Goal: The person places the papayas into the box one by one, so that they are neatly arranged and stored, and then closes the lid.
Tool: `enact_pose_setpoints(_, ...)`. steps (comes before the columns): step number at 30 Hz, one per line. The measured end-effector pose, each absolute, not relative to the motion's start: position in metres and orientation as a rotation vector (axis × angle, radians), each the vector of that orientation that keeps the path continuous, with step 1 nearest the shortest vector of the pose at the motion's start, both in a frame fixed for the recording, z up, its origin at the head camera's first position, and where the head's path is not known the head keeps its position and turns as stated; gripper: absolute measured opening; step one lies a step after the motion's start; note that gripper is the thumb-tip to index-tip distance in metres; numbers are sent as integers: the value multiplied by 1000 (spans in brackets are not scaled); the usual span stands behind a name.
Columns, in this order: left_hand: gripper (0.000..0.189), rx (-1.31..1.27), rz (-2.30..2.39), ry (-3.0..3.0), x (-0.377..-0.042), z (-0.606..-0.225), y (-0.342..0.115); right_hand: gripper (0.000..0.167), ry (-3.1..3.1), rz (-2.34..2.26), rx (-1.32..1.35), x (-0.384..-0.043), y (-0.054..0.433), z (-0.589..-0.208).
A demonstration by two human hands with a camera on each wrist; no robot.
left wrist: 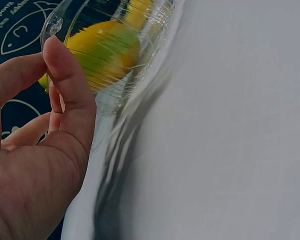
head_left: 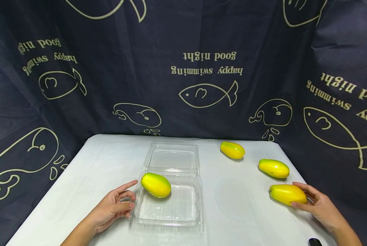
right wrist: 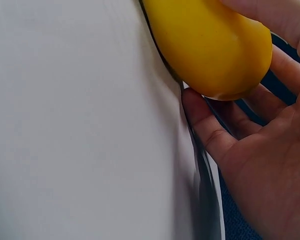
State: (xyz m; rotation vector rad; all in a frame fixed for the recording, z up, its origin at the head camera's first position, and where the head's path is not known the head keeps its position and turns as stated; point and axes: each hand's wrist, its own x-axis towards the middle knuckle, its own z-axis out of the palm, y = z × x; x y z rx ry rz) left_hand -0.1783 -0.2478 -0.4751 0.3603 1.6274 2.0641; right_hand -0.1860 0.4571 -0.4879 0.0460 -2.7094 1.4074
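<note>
A clear plastic clamshell container (head_left: 199, 205) lies with its lid (head_left: 172, 147) folded back away from me. Inside its left part rests one yellow-green papaya (head_left: 156, 185). At the container's left edge is my left hand (head_left: 110, 208), thumb and bent fingers at the rim, index finger stretched along it. The left wrist view shows the thumb tip over the clear rim, the contact partly hidden. On the right side of the table, my right hand (head_left: 322, 206) grips the blunt yellow end of another papaya (head_left: 286, 194), thumb on its near side, fingers on the far side.
Two more papayas, one farther back (head_left: 232, 150) and one nearer (head_left: 274, 168), lie on the right of the white-covered table (head_left: 88, 171). A small black object (head_left: 314, 242) shows at the near right edge. Dark printed cloth (head_left: 208, 119) hangs around the table.
</note>
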Motion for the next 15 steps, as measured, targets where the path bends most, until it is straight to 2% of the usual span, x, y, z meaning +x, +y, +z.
enact_pose_setpoints(15,82,352,2063,1635,-179,-476,-248,72,-2720,1355,5,-185,454,-488)
